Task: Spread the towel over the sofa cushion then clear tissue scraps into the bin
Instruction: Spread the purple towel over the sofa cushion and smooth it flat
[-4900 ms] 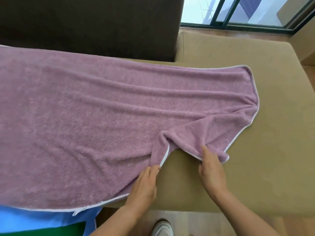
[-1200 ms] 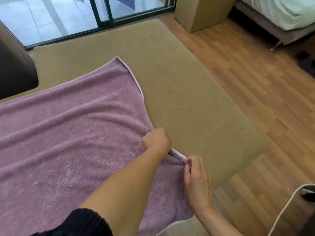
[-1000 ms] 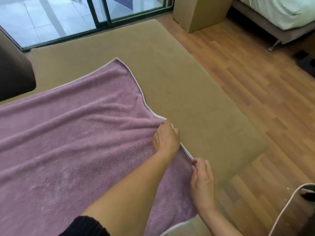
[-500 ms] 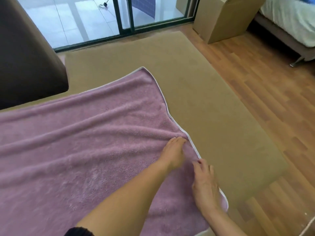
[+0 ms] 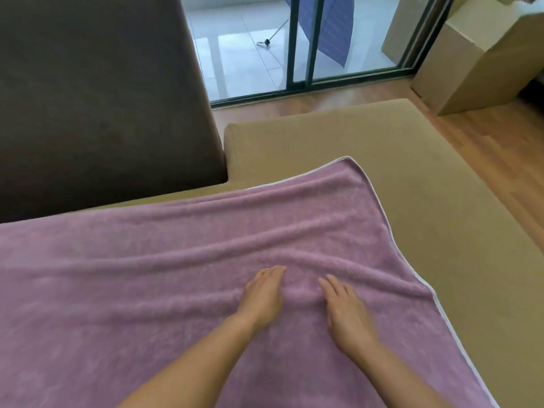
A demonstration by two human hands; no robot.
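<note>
The tan sofa cushion fills the view from 12 round to 4 o'clock. The purple towel lies over it from the centre out to 9 and 6 o'clock, its white-trimmed edge running from 12 down toward 5 o'clock with bare cushion beyond. Long ridges cross the cloth (so I judge the spreading nearly done, not finished). The left hand and the right hand lie side by side just below centre, palms down, fingers straight and released. They press on the towel with a fold between them and grasp nothing. No tissue scraps or bin show here, so that half of the task appears yet to begin.
</note>
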